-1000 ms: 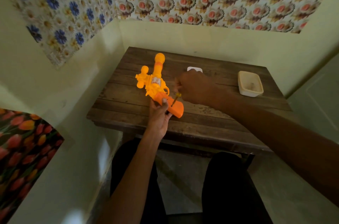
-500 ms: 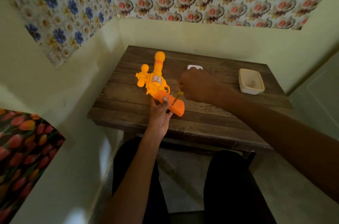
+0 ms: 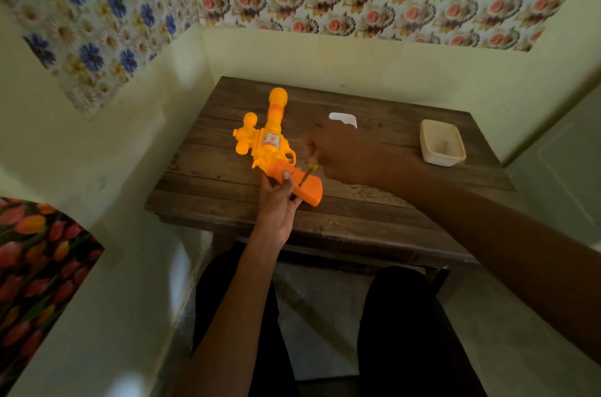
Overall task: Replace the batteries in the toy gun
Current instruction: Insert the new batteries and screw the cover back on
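An orange and yellow toy gun (image 3: 270, 143) lies on the wooden table (image 3: 357, 208), barrel pointing away from me. My left hand (image 3: 278, 205) grips its orange handle from below, thumb on top. My right hand (image 3: 341, 152) is closed around a small screwdriver (image 3: 307, 174), whose tip rests on the handle near my left thumb. Most of the screwdriver's grip is hidden inside my fist.
A white rectangular tray (image 3: 442, 144) with something small inside stands at the table's right. A white object (image 3: 343, 119) lies behind my right hand. Walls close in the table at the left and back. My knees are under the front edge.
Both hands and the toy gun hold almost the same pose. The view has shifted slightly; the screwdriver stays on the handle.
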Action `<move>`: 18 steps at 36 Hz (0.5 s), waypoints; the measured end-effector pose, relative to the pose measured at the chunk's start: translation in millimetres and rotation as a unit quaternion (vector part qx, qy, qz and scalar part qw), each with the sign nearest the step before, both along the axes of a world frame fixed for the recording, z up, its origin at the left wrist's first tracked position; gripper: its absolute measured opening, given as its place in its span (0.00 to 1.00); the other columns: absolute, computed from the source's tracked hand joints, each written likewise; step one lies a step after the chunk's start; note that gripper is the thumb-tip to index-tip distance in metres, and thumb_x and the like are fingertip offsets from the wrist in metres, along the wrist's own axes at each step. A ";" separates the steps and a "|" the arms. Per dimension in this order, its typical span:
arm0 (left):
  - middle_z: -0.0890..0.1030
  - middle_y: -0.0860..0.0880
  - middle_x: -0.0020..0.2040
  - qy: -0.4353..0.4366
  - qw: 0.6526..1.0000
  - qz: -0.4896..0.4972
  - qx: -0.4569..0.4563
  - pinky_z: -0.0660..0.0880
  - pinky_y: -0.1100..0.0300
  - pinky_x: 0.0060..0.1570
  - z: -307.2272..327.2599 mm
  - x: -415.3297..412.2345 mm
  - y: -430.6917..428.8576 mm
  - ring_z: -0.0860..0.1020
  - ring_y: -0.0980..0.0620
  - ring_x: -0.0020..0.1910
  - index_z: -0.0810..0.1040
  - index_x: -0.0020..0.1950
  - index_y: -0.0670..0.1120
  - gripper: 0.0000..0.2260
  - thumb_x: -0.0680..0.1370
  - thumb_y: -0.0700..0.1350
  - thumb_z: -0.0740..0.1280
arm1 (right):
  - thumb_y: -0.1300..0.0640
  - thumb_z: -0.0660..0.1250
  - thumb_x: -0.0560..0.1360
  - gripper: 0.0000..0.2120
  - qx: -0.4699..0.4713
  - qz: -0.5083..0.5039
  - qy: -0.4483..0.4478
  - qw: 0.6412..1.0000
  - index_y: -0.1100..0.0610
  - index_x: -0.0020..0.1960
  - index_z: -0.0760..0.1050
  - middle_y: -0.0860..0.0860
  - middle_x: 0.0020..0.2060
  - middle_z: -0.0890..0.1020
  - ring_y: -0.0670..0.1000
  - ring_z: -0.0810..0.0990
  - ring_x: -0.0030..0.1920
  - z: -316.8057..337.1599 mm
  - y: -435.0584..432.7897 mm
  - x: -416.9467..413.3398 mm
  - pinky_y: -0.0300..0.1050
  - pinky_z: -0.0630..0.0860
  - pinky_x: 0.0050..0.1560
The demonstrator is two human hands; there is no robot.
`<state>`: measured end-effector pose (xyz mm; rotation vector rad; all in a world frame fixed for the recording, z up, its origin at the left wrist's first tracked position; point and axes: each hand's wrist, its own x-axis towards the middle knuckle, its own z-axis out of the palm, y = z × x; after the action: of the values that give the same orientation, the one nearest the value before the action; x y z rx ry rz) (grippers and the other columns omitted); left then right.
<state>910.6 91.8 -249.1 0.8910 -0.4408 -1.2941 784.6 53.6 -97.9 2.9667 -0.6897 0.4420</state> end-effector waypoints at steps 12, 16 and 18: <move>0.71 0.45 0.71 0.021 1.000 0.001 -0.002 0.74 0.43 0.59 -2.5 3.7 -2.1 0.72 0.44 0.68 0.62 0.75 0.53 0.27 0.77 0.44 0.66 | 0.58 0.63 0.78 0.09 0.002 -0.118 0.093 0.989 0.62 0.54 0.76 0.57 0.54 0.78 0.56 0.78 0.53 -10.2 -5.1 -5.8 0.47 0.73 0.42; 0.72 0.46 0.71 0.023 1.000 0.010 0.006 0.76 0.47 0.54 -0.6 1.6 -2.1 0.72 0.44 0.68 0.63 0.75 0.52 0.25 0.80 0.43 0.64 | 0.69 0.66 0.68 0.12 0.049 -0.057 0.100 0.992 0.67 0.51 0.76 0.63 0.53 0.76 0.60 0.74 0.55 -6.5 -6.3 -4.4 0.45 0.66 0.43; 0.72 0.46 0.71 0.020 1.000 0.010 0.007 0.77 0.47 0.53 0.4 0.9 -1.8 0.73 0.44 0.67 0.62 0.75 0.52 0.25 0.80 0.43 0.64 | 0.70 0.66 0.68 0.10 0.060 -0.052 0.089 0.993 0.66 0.49 0.77 0.62 0.51 0.77 0.59 0.75 0.53 -5.1 -6.0 -0.3 0.40 0.64 0.40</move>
<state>911.5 90.0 -248.7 0.8781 -0.3897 -1.2956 784.2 47.6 -103.0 3.0124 -0.8739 0.1315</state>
